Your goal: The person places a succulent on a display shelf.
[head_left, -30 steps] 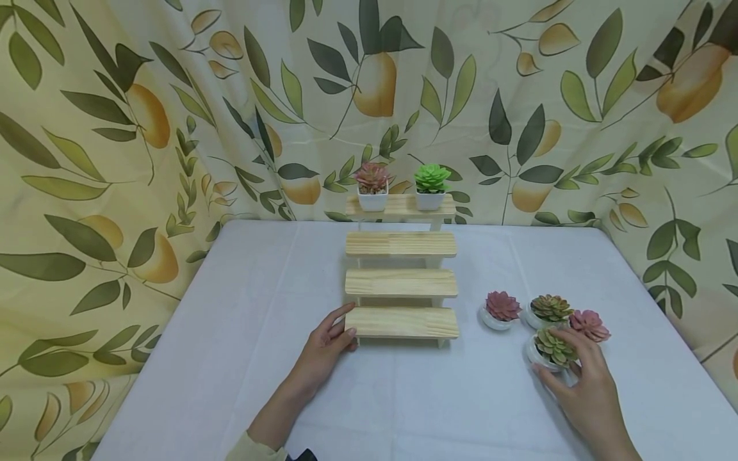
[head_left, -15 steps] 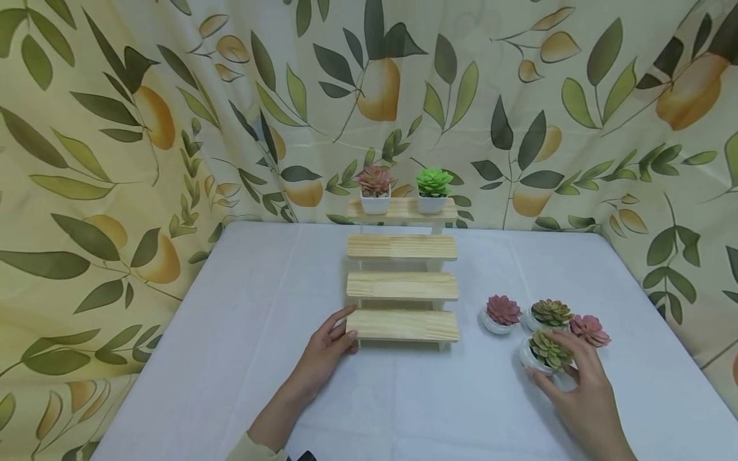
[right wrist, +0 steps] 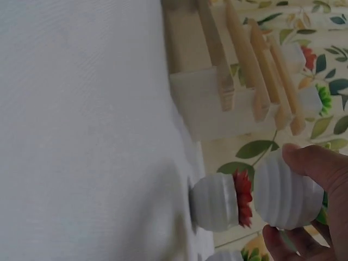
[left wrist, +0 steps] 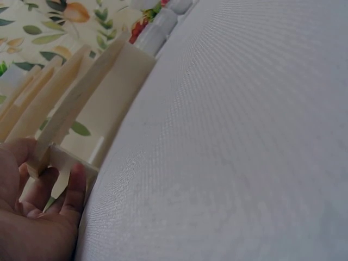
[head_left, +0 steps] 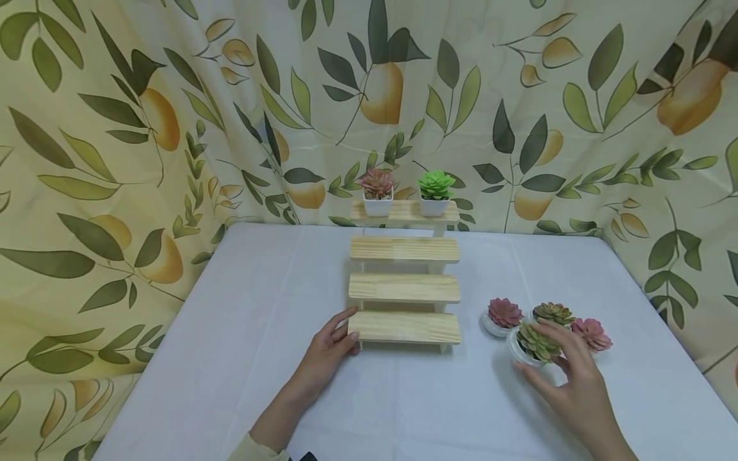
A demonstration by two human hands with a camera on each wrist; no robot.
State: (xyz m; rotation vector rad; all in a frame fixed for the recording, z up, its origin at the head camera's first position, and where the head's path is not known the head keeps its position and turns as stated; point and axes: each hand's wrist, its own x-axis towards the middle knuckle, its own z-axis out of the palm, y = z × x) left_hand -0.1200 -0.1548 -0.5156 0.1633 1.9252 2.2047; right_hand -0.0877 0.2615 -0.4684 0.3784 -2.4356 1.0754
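Observation:
My right hand (head_left: 579, 390) grips a green succulent (head_left: 537, 344) in a round white ribbed pot (right wrist: 285, 190), thumb and fingers on opposite sides. The right wrist view shows that pot held off the cloth. With my left hand (head_left: 324, 360) I hold the left end of the lowest step of a tiered wooden stand (head_left: 403, 328); in the left wrist view the fingers (left wrist: 76, 185) curl beneath the board. Beside the right hand stand a dark pink succulent (head_left: 505, 312), a brownish-green succulent (head_left: 553, 313) and a pink succulent (head_left: 591, 335).
On the stand's top step sit a reddish succulent (head_left: 378, 184) and a bright green succulent (head_left: 435, 185), both in square white pots. A white cloth (head_left: 259, 288) covers the table. A curtain (head_left: 230, 115) printed with fruit and leaves hangs behind.
My right hand has carried the green succulent a little to the left and up, away from the pink one. The left hand keeps its hold on the stand.

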